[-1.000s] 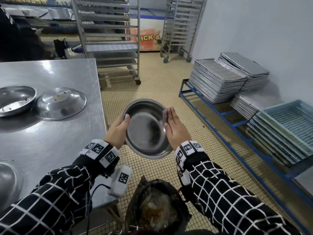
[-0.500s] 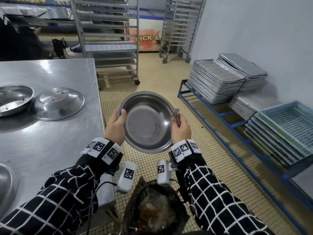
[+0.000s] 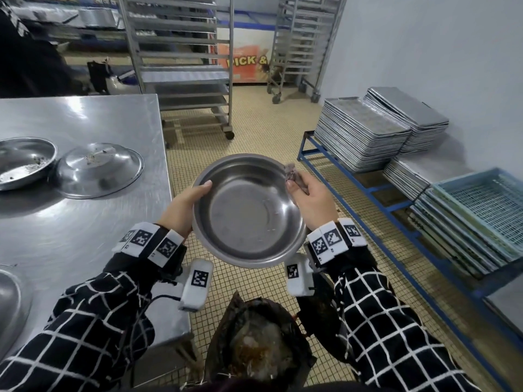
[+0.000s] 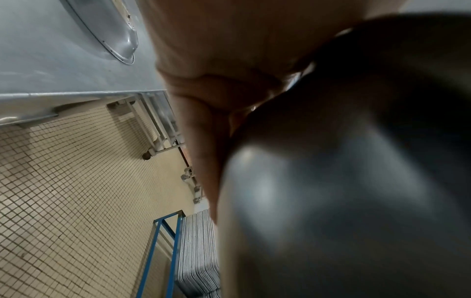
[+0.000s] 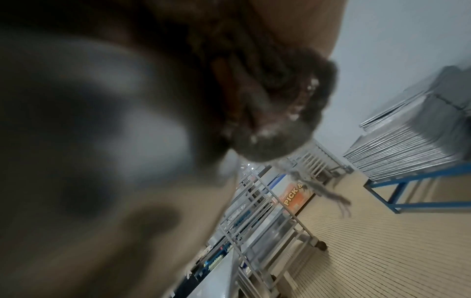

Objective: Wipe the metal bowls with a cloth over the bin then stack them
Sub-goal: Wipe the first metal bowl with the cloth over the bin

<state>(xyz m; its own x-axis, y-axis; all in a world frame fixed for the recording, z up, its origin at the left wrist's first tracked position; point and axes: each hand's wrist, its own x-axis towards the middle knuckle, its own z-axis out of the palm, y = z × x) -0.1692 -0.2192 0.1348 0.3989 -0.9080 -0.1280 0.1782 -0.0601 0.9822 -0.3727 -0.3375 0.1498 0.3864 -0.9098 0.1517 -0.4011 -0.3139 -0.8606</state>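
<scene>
I hold a round metal bowl in the air above the bin, its inside facing me. My left hand grips its left rim, thumb over the edge; the left wrist view shows the bowl's dark underside against my fingers. My right hand holds the right rim and pinches a small grey cloth against it. In the right wrist view the soiled cloth hangs beside the blurred bowl.
A steel table stands at left with an upturned bowl, a dirty bowl and another bowl's edge. Stacked trays and blue crates sit on a blue rack at right. Wheeled racks stand behind.
My right hand left the bowl's inside, where it lay flat with the cloth, and now pinches the cloth at the right rim. The bowl rose slightly and tilted flatter.
</scene>
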